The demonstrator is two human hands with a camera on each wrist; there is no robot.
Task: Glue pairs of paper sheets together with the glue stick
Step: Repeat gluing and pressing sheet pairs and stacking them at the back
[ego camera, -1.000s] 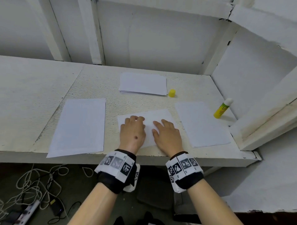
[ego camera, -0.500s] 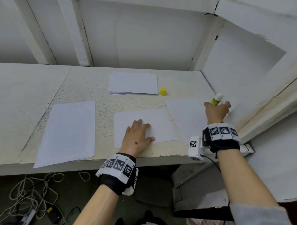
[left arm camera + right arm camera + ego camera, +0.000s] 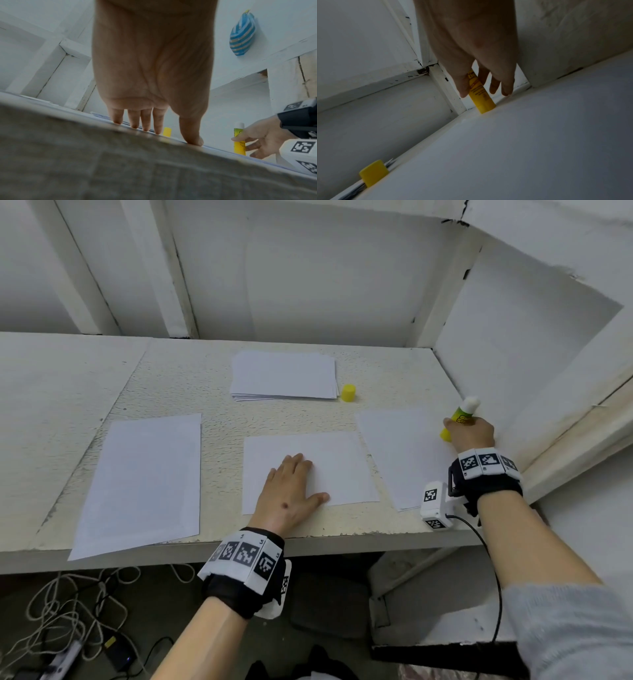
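From the head camera, the left hand (image 3: 291, 491) is lying flat with fingers spread on the middle sheet (image 3: 339, 467), pinning it at the near edge of the shelf (image 3: 178, 385), while the right hand (image 3: 471, 434), which was pressing that same sheet 1 second ago, is now reaching out toward 2 o'clock and closing its fingers around the glue stick (image 3: 460, 417) beside the right wall. The stick is standing tilted, white tip up, cap off; its yellow cap (image 3: 348, 393) is sitting at 12 o'clock, just beside the paper stack (image 3: 284, 374). Another sheet (image 3: 400, 453) is lying under the right wrist, and a larger sheet (image 3: 144, 484) at 9 o'clock. From the left wrist camera, the left hand's fingers (image 3: 145, 121) are resting straight on the paper, and at 3 o'clock the right hand is pinching the stick between thumb and fingers, its base down on the shelf. From the right wrist camera, the thumb and first finger are gripping the yellow tube, the other fingers hanging loose beside it. Judging by this shift, pressing is finished for now and the next gluing pass is about to begin.
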